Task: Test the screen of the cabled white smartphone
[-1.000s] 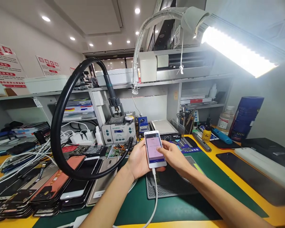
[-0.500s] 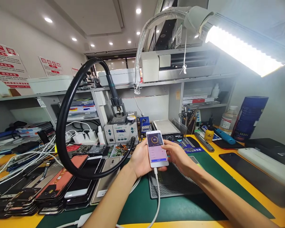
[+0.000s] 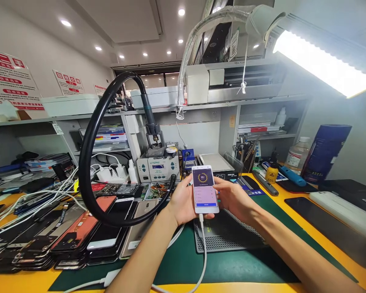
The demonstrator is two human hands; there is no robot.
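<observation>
L hand [image 3: 183, 202] is wrapped round white phone [image 3: 205, 192], ctr of frame; R hand [image 3: 234, 198] is placed at its R edge (grip can't be told). "90" is shown on screen [image 3: 203, 177], "回收价格" on poster [image 3: 68, 83], upper L.

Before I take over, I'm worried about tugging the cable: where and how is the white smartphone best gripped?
Probably pinch the white smartphone by its side edges near the top, coming from the far side. Its body is flat; the top corners are clear of fingers, while the left hand cradles it lower and the white cable leaves the bottom edge.
</observation>
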